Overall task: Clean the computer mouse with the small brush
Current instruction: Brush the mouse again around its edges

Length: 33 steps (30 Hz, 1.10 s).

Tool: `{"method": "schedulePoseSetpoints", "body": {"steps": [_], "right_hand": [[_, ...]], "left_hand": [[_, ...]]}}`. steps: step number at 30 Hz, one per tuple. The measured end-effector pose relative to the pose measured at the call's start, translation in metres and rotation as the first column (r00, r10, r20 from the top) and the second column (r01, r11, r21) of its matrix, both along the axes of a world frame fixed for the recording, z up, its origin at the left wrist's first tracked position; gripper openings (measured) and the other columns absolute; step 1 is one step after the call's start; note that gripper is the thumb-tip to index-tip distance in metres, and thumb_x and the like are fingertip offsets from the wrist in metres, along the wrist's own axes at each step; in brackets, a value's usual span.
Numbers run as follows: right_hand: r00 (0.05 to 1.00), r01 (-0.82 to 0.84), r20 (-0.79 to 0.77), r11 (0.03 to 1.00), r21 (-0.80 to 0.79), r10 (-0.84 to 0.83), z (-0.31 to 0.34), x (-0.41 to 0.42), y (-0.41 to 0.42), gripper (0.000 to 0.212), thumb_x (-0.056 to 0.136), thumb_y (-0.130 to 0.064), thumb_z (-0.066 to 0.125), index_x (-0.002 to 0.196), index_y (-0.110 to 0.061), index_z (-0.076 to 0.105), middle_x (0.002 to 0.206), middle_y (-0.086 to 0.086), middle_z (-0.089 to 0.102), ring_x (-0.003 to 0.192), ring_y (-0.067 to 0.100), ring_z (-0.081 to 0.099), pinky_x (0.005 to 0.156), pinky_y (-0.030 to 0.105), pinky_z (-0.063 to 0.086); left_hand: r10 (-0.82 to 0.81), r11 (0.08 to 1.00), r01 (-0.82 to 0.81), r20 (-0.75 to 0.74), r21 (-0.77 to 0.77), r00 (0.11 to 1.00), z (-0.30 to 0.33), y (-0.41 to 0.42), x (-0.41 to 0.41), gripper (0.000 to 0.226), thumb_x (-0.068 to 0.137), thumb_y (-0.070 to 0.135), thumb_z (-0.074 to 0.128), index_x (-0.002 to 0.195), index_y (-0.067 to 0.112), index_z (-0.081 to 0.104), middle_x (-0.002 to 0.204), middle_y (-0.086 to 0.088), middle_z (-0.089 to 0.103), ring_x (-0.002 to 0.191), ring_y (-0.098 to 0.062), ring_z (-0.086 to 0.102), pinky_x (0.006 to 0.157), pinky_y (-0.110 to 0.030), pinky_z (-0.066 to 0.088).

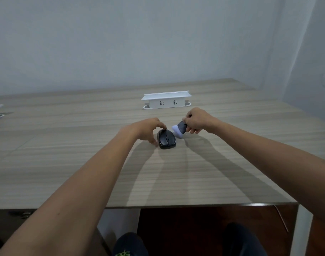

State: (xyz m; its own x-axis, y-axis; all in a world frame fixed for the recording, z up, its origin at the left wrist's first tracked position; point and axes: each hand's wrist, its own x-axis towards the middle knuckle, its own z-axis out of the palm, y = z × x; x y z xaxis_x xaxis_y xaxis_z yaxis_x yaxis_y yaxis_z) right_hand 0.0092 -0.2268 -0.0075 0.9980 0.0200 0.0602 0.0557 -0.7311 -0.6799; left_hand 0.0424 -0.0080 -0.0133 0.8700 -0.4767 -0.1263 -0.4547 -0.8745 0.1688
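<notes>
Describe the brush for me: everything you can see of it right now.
The small brush has a dark grey stubby body and a white bristle head, soft-looking though blurred. The right hand grips the body, with the bristles pointing down and left toward the table; whether they touch the tabletop is unclear. It sits just right of and behind the black mouse, seemingly not on it. The left hand steadies the mouse.

Partial "spo" on dark shoe point(129, 244)
</notes>
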Motion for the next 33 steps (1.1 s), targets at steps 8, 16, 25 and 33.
{"method": "schedulePoseSetpoints", "body": {"steps": [8, 16, 25, 33], "right_hand": [[0.999, 0.011, 0.031, 1.000, -0.010, -0.011, 0.010, -0.006, -0.015, 0.026, 0.095, -0.014, 0.053, 0.080, -0.003, 0.072, 0.068, 0.007, 0.071, 0.049, 0.013, 0.060, 0.045, 0.021, 0.046], [0.990, -0.048, 0.131, 0.999, 0.025, 0.044, 0.018, -0.011, 0.007, 0.027, 0.087, -0.012, 0.060, 0.061, -0.009, 0.065, 0.055, 0.004, 0.066, 0.036, 0.008, 0.051, 0.041, 0.020, 0.042], [0.982, -0.103, 0.136, 0.977, -0.186, 0.129, 0.021, -0.014, 0.019, 0.027, 0.082, -0.008, 0.058, 0.057, -0.004, 0.068, 0.052, 0.007, 0.066, 0.029, 0.004, 0.048, 0.036, 0.015, 0.041], [0.977, -0.104, 0.172, 0.985, -0.140, 0.127, 0.018, -0.019, 0.018, 0.028, 0.085, -0.006, 0.056, 0.062, 0.000, 0.071, 0.056, 0.012, 0.070, 0.035, 0.009, 0.057, 0.037, 0.017, 0.044]], "left_hand": [[-0.084, 0.996, 0.084, 0.002, -0.026, 0.996, -0.001, -0.006, 0.007, 0.077, 0.073, 0.015, 0.087, 0.142, 0.019, 0.053, 0.138, 0.000, 0.055, 0.122, -0.021, 0.058, 0.101, -0.036, 0.048], [-0.074, 0.997, 0.075, 0.031, -0.034, 0.997, -0.001, -0.006, 0.004, 0.070, 0.069, 0.037, 0.090, 0.132, 0.019, 0.063, 0.121, 0.001, 0.058, 0.107, -0.021, 0.061, 0.095, -0.036, 0.050], [-0.063, 0.997, 0.066, 0.067, -0.046, 0.996, -0.006, -0.004, 0.004, 0.063, 0.067, 0.047, 0.088, 0.120, 0.019, 0.070, 0.114, 0.002, 0.062, 0.107, -0.019, 0.062, 0.094, -0.040, 0.052], [-0.038, 0.998, 0.041, 0.072, -0.045, 0.997, -0.008, -0.007, 0.006, 0.061, 0.067, 0.046, 0.089, 0.117, 0.015, 0.072, 0.109, -0.001, 0.069, 0.100, -0.020, 0.065, 0.090, -0.039, 0.054]]}}
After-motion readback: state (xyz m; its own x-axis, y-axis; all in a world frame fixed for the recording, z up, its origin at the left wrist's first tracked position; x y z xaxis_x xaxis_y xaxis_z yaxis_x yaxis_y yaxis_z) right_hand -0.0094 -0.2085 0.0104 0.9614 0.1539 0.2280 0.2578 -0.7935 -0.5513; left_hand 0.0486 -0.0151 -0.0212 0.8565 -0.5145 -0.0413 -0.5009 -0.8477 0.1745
